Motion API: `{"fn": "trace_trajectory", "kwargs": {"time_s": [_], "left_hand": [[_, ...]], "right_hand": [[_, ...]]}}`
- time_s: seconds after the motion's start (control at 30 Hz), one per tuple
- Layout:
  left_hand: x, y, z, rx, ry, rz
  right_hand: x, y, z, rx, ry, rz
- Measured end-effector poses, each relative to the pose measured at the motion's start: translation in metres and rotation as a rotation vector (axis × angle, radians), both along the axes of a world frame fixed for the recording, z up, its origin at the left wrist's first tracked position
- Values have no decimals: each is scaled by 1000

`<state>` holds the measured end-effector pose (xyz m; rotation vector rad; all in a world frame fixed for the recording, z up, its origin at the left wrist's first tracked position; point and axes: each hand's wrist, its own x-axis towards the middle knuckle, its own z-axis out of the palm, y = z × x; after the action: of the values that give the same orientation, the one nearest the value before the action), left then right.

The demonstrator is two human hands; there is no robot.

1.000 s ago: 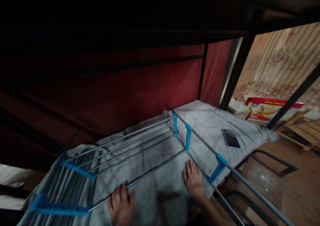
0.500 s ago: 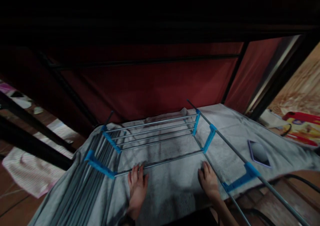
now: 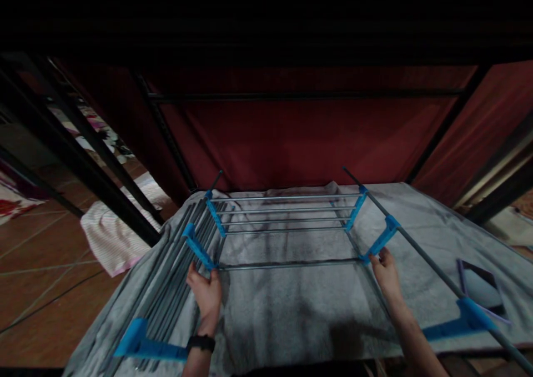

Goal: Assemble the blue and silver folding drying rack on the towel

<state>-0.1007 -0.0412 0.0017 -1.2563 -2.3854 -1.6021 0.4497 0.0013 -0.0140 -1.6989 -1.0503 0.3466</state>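
A half-built rack of grey metal tubes and blue plastic brackets lies on a grey cloth point(image 3: 291, 305). My left hand point(image 3: 206, 293), with a dark band at the wrist, is closed at the lower end of the left middle bracket point(image 3: 199, 247). My right hand point(image 3: 386, 274) grips the low end of the right middle bracket point(image 3: 382, 239). Between these brackets runs a single crossbar point(image 3: 287, 265). Farther back, several crossbars point(image 3: 283, 220) join the far pair of brackets. Nearer brackets sit at the left point(image 3: 147, 343) and right point(image 3: 462, 321). Some fingertips are hidden.
Several loose grey tubes point(image 3: 175, 288) lie along the cloth's left side. A flat purple-edged device point(image 3: 483, 290) rests at the right. Behind is a red curtain point(image 3: 283, 144) with dark metal bars. A striped cloth point(image 3: 120, 235) lies on the tiled floor at left.
My hands have moved apart, from the crossbar and the bare cloth out to the two middle brackets. The view has turned left, so the rack appears farther right.
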Motion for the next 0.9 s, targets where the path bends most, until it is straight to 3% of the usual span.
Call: {"fn": "trace_trajectory", "kwargs": {"time_s": [0.2, 0.37, 0.63, 0.9], "left_hand": [[-6, 26, 8, -93, -230, -18], [-2, 31, 11, -39, -235, 2], [-2, 49, 18, -11, -230, -15], [2, 46, 21, -23, -211, 1]], "right_hand": [[8, 18, 9, -12, 137, 72], [14, 22, 10, -29, 112, 76], [2, 43, 30, -40, 97, 13], [-6, 40, 26, -43, 96, -4]]}}
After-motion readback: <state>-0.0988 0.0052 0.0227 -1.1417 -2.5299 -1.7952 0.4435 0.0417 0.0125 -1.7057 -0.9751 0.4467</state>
